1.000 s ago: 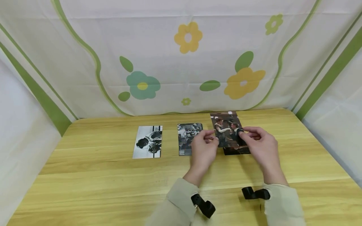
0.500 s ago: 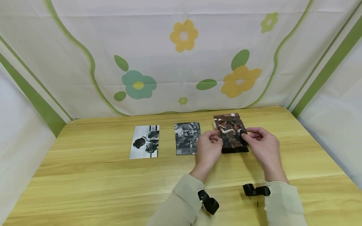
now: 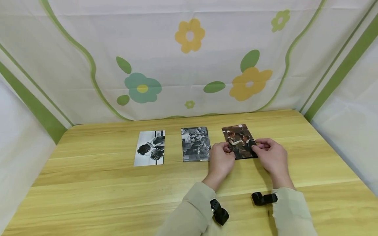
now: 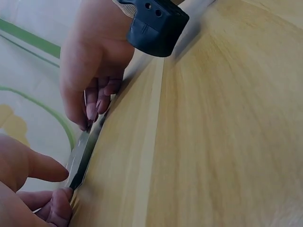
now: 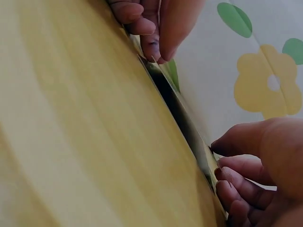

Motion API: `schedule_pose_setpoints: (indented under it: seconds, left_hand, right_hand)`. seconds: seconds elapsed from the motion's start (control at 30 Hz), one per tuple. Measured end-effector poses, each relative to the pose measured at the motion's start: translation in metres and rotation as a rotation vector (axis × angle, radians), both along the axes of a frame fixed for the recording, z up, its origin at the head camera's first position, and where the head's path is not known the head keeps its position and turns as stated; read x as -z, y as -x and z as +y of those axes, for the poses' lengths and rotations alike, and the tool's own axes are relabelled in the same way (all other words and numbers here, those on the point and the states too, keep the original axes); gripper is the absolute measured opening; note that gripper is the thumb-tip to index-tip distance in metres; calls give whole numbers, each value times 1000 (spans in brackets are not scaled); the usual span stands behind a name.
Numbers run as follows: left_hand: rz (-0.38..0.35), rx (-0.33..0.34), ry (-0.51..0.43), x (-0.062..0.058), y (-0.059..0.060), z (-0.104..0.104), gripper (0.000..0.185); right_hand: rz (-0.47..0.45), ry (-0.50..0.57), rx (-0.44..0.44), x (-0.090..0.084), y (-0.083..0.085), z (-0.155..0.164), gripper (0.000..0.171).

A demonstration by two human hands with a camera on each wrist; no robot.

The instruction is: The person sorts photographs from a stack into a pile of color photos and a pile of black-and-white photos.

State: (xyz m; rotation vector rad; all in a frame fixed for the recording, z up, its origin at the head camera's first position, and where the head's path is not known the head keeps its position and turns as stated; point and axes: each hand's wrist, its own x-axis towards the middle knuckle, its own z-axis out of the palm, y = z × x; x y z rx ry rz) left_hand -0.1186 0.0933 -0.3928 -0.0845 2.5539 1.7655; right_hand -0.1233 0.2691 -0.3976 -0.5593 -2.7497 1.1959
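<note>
A colour photo (image 3: 240,141) of two people lies nearly flat on the wooden table (image 3: 118,186), rightmost of three prints. My left hand (image 3: 228,150) pinches its left edge and my right hand (image 3: 256,146) pinches its right edge. In the left wrist view the photo (image 4: 83,156) appears edge-on, low over the wood, between the left hand (image 4: 92,111) and the right hand (image 4: 57,184). The right wrist view shows the same thin edge (image 5: 180,111), held by the left hand (image 5: 151,49) above and the right hand (image 5: 220,158) below.
Two black-and-white photos lie flat in a row to the left: one in the middle (image 3: 195,144), one further left (image 3: 149,148). A flowered cloth backdrop (image 3: 189,65) closes in the table at the back and sides.
The colour photo has come down from a raised, tilted hold to almost flat on the table. Both hands sank with it, still pinching its edges.
</note>
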Motion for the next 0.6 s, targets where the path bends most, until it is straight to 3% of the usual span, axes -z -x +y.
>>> schedule_pose_setpoints:
  seconds: [0.23,0.6]
  left_hand:
    - [17,48,66,1,-1,1,46]
    - [46,25,57,5,-1,3,45]
  right_hand:
    - [5,-37,-12,1,-1,0,39]
    - [22,-76,-37,3,0,-1,37]
